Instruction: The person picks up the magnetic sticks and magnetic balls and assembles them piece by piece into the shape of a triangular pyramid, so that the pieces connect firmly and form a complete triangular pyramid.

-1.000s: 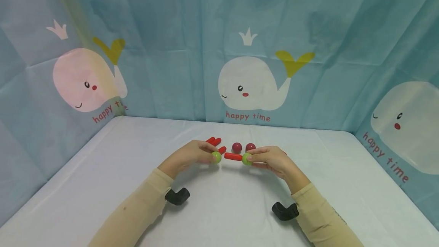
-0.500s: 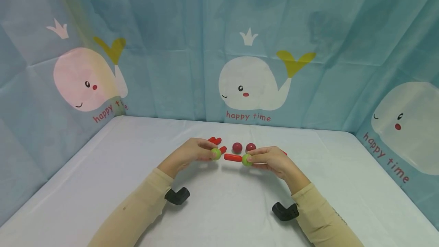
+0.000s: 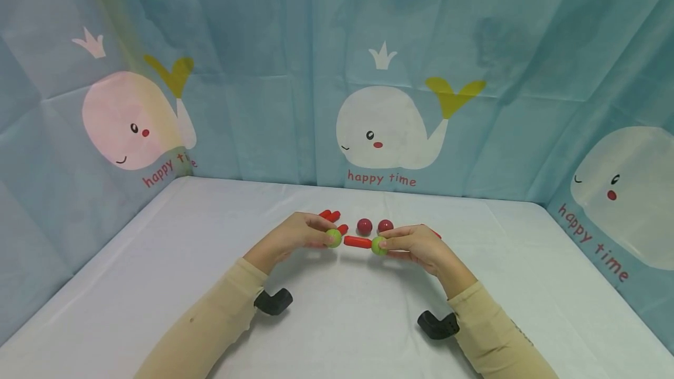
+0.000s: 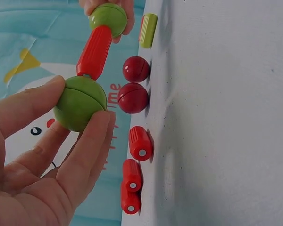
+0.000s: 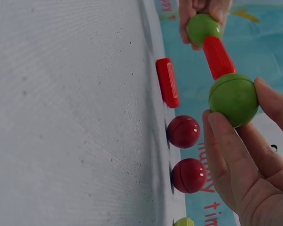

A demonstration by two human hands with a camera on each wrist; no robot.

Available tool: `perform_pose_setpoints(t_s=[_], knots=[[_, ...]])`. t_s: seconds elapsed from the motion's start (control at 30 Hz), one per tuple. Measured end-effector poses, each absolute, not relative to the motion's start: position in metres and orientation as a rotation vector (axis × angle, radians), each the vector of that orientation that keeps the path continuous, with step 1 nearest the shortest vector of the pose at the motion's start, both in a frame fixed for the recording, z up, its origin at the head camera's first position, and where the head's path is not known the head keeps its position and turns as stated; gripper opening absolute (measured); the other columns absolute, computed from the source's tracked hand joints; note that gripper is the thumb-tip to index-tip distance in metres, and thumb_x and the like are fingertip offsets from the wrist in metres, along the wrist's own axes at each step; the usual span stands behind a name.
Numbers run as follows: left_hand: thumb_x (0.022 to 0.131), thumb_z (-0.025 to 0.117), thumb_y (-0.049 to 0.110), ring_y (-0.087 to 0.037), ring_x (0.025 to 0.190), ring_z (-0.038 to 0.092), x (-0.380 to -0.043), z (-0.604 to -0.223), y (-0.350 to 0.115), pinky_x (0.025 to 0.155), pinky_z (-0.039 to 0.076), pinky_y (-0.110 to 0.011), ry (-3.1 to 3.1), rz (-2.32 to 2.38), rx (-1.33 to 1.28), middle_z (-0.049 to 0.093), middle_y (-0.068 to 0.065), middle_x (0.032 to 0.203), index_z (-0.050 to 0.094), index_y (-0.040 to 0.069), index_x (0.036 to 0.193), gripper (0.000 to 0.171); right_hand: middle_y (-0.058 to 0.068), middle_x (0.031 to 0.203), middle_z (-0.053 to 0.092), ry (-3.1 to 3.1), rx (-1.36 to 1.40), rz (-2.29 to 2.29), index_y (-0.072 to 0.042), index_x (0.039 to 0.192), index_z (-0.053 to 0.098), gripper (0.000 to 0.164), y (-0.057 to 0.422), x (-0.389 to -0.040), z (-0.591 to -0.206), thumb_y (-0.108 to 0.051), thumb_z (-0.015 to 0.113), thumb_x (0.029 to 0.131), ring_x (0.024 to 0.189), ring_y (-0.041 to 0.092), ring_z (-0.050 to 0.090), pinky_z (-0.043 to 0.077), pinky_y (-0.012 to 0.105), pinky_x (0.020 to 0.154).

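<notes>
Between thumb and fingers my left hand [image 3: 296, 238] pinches a green ball [image 4: 80, 103]. My right hand [image 3: 418, 245] pinches another green ball [image 5: 233, 100], with a red ridged rod [image 3: 357, 242] stuck to it and pointing left. Both balls are held above the white table. The rod's free end is very close to the left ball; whether they touch I cannot tell. Two dark red balls [image 3: 364, 227] [image 5: 189, 175] sit on the table behind the hands.
Several red rods [image 4: 140, 143] with pale round end spots lie behind the left hand. A rod with yellow-green and red sides [image 4: 148, 30] lies behind the right hand. A light blue curtain [image 3: 253, 127] with whale prints surrounds the white table [image 3: 347, 326].
My left hand has risen slightly with its green ball, then shifted a little right toward the rod. The right hand, its ball and the rod have hardly moved.
</notes>
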State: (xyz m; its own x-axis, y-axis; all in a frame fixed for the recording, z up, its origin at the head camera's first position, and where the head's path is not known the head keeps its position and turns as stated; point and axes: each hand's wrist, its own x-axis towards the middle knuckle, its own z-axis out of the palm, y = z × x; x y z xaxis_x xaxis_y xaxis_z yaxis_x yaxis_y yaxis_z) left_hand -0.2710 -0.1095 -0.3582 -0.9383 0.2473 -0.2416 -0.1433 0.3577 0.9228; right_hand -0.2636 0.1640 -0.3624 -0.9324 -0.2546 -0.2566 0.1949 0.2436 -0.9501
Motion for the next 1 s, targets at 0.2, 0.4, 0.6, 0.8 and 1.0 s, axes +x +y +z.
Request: perform_pose_setpoints(t_s=[0.2, 0.4, 0.6, 0.8, 1.0], knots=[[0.086, 0.077, 0.018, -0.019, 0.100, 0.066, -0.2717, -0.3590, -0.1064, 0.094, 0.055, -0.035, 2.276, 1.601, 0.070, 0.069, -0.005, 0.114, 0.074, 0.011, 0.112, 0.027, 0.007, 0.108, 0.074, 2.162, -0.032, -1.744, 0.004, 0.120, 0.069, 0.037, 0.1634, -0.2628, -0.3620, -0.015, 0.074, 0.089, 0.093, 0.012, 0.071, 0.057, 0.035, 0.092], [0.086, 0.077, 0.019, -0.018, 0.099, 0.066, -0.2714, -0.3589, -0.1058, 0.093, 0.055, -0.036, 2.281, 1.598, 0.073, 0.069, -0.006, 0.114, 0.074, 0.011, 0.112, 0.027, 0.007, 0.109, 0.074, 2.168, -0.055, -1.731, 0.003, 0.120, 0.069, 0.038, 0.1641, -0.2634, -0.3618, -0.017, 0.074, 0.088, 0.093, 0.012, 0.070, 0.057, 0.035, 0.092], [0.086, 0.077, 0.020, -0.018, 0.101, 0.066, -0.2713, -0.3593, -0.1060, 0.097, 0.054, -0.038, 2.270, 1.597, 0.090, 0.070, -0.005, 0.114, 0.074, 0.013, 0.112, 0.027, 0.006, 0.107, 0.075, 2.171, -0.105, -1.647, 0.003, 0.120, 0.069, 0.037, 0.1669, -0.2638, -0.3603, -0.019, 0.073, 0.090, 0.095, 0.014, 0.070, 0.056, 0.034, 0.093], [0.085, 0.078, 0.022, -0.021, 0.108, 0.062, -0.2714, -0.3601, -0.1058, 0.095, 0.054, -0.036, 2.280, 1.564, 0.117, 0.070, -0.004, 0.115, 0.074, 0.014, 0.113, 0.029, 0.006, 0.105, 0.075, 2.138, -0.168, -1.556, 0.003, 0.119, 0.069, 0.037, 0.1689, -0.2631, -0.3594, -0.019, 0.073, 0.089, 0.095, 0.016, 0.069, 0.057, 0.035, 0.092], [0.087, 0.077, 0.021, -0.020, 0.105, 0.064, -0.2716, -0.3617, -0.1048, 0.094, 0.056, -0.035, 2.264, 1.579, 0.121, 0.069, -0.006, 0.118, 0.072, 0.010, 0.115, 0.030, 0.005, 0.101, 0.075, 2.070, -0.237, -1.548, 0.006, 0.117, 0.069, 0.036, 0.1713, -0.2630, -0.3605, -0.016, 0.073, 0.089, 0.094, 0.017, 0.069, 0.058, 0.035, 0.090]])
